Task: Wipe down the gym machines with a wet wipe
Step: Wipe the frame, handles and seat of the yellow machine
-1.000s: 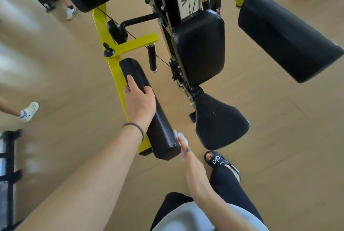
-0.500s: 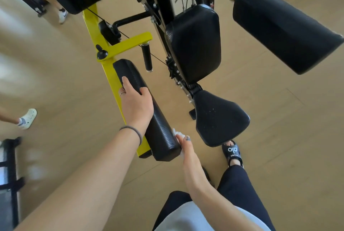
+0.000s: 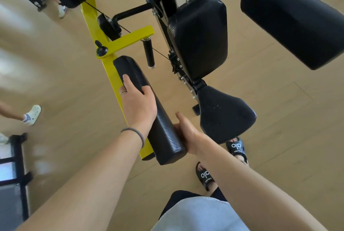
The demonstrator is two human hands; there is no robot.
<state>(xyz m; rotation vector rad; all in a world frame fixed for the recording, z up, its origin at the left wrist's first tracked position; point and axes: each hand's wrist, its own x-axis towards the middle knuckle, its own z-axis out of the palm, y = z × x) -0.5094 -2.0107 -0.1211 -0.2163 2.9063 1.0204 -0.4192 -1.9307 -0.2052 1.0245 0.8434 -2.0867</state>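
I had my left hand point(image 3: 138, 104) laid over the top of the long black arm pad point(image 3: 149, 111), thumb on its upper face and fingers wrapped down the side toward the yellow frame point(image 3: 111, 74), probably to steady the pad. My right hand point(image 3: 186, 133) pressed against the pad's other side near its close end, thumb up; I judged the wet wipe sat under that palm, but I could not see it. The seat point(image 3: 225, 115) lay just right of the pad.
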